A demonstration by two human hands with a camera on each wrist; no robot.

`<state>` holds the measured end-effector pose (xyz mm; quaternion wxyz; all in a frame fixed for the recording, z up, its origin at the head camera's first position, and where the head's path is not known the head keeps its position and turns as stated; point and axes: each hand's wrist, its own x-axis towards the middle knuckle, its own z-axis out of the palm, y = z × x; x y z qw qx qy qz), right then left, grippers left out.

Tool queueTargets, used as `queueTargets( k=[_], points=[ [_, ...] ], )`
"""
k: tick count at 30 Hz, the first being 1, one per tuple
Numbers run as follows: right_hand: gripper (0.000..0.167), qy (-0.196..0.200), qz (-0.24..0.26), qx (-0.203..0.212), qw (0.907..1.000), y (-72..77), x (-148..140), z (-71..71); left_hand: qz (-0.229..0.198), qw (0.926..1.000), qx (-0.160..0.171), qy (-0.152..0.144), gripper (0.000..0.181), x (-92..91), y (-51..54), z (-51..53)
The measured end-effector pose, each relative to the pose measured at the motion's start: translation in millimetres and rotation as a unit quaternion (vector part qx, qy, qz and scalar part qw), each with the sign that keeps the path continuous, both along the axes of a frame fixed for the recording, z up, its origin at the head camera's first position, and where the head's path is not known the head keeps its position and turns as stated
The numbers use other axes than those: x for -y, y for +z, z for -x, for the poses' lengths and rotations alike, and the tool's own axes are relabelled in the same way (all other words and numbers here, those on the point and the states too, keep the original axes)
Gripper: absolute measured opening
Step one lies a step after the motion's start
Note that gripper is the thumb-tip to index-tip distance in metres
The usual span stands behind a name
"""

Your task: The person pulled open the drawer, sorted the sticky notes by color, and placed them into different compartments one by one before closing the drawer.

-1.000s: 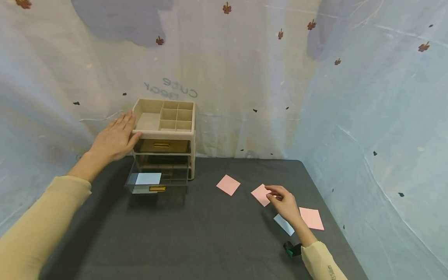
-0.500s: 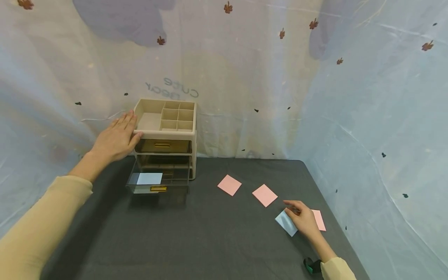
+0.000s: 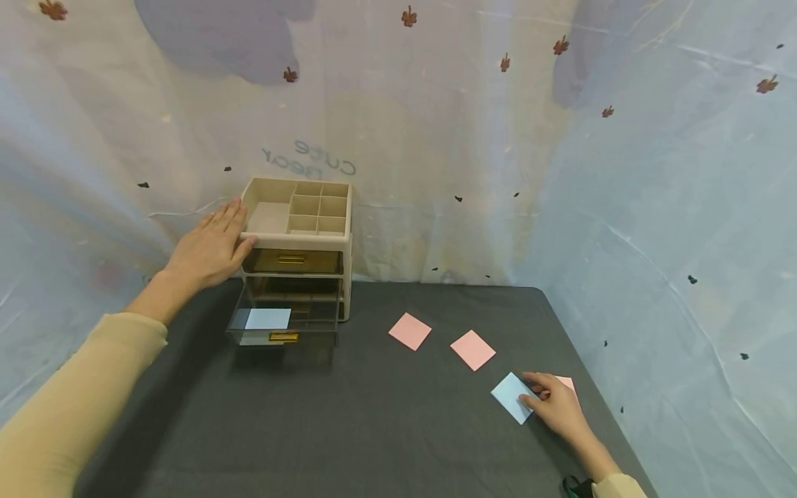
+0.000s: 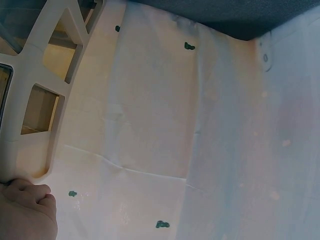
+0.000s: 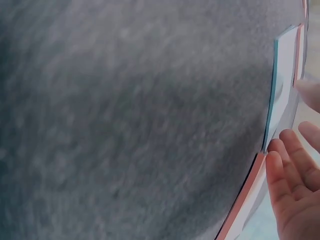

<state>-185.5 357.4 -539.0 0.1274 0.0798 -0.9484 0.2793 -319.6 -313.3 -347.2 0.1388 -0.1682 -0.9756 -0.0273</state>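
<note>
Head view, lower right: the right hand (image 3: 557, 409) is at a blue pad (image 3: 512, 395), thumb over its face and fingers loosely bent by its edge; the right wrist view shows thumb and fingers apart, not clenched, though contact is hard to tell. One pink pad (image 3: 568, 382) lies partly behind that hand. Farther up, right of centre, lie a second pink pad (image 3: 473, 350) and a third pink pad (image 3: 410, 331). At left, the left hand (image 3: 208, 249) rests, fingers extended, against a beige organizer (image 3: 295, 242), its clear drawer (image 3: 317, 317) pulled out with a pale-blue sheet (image 3: 268, 318) inside. Behind hangs a patterned curtain (image 3: 436, 138).
</note>
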Motion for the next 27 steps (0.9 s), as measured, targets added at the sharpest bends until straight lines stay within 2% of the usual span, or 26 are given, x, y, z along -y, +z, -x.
queueTargets(
  k=[6, 16, 27],
  points=[
    [0.045, 0.006, -0.011, 0.04, 0.9991, 2.3, -5.3, -1.0, 0.006, 1.0, -0.001, 0.004, 0.077, -0.6, 0.2, 0.4],
    [0.047, 0.024, -0.024, 0.044, 0.9985, 1.3, -5.5, -1.8, 0.012, 0.9999, 0.001, 0.006, 0.076, -0.4, -2.2, 0.6],
    [0.048, 0.033, -0.049, 0.084, 0.9947, 8.6, -5.1, 6.4, 0.01, 0.9999, -0.004, 0.007, 0.077, -0.1, -1.7, 1.2]
  ],
)
